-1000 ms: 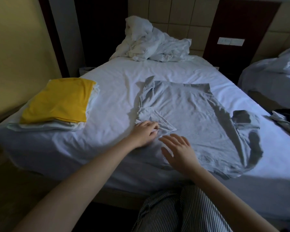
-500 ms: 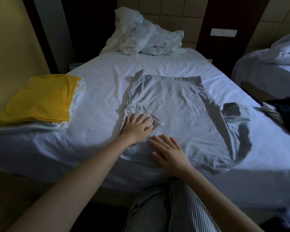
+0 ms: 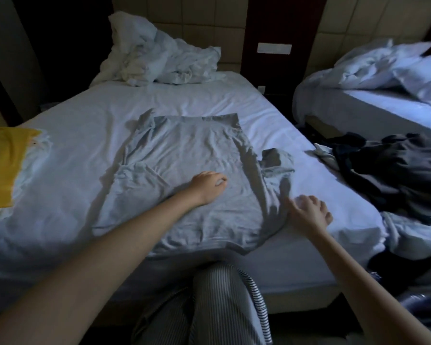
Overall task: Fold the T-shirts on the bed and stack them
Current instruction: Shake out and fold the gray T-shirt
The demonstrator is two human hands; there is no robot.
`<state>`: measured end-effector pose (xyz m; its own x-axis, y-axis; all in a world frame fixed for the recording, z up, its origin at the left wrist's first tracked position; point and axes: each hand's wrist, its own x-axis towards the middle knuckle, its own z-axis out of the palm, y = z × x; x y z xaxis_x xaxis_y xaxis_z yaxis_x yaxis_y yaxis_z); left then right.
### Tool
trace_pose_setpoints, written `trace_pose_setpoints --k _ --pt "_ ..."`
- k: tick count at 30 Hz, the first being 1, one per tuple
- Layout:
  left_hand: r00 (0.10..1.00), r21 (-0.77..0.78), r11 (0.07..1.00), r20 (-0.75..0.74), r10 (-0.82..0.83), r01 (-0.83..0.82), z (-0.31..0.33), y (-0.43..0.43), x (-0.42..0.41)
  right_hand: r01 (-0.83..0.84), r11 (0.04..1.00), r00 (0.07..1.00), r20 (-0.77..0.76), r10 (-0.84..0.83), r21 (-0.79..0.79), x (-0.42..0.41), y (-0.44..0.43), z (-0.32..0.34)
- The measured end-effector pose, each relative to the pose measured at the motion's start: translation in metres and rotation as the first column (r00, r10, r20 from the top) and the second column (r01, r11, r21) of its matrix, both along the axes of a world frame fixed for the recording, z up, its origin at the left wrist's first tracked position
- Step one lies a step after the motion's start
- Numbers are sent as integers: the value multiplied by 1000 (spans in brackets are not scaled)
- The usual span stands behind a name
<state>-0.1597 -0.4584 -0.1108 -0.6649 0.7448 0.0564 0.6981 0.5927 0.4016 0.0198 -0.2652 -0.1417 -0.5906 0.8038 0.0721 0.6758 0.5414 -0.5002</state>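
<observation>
A light grey T-shirt (image 3: pixel 184 155) lies spread on the white bed (image 3: pixel 85 135), its left sleeve folded inward and its right sleeve (image 3: pixel 275 160) sticking out crumpled. My left hand (image 3: pixel 209 185) rests on the middle of the shirt, holding nothing. My right hand (image 3: pixel 309 211) is at the shirt's right edge, below the right sleeve, blurred, its fingers relaxed and loosely spread, with nothing in it. At the bed's left edge a folded yellow T-shirt (image 3: pixel 3 165) lies on top of folded white cloth (image 3: pixel 33 158).
A crumpled white duvet (image 3: pixel 159 61) is heaped at the head of the bed. A pile of dark clothes (image 3: pixel 396 170) sits on the bed's right side. A second bed (image 3: pixel 383 103) stands further right. My striped trousers (image 3: pixel 209 307) are against the bed's front edge.
My left hand moved right from the folded-in left sleeve to the shirt's middle. My right hand left the shirt's lower part for its right edge. The view turned to the right.
</observation>
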Motion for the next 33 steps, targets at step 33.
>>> trace_pose_setpoints --k 33 --pt "794 403 901 490 -359 159 50 174 -18 24 1000 968 -249 -25 -7 19 -1 -29"
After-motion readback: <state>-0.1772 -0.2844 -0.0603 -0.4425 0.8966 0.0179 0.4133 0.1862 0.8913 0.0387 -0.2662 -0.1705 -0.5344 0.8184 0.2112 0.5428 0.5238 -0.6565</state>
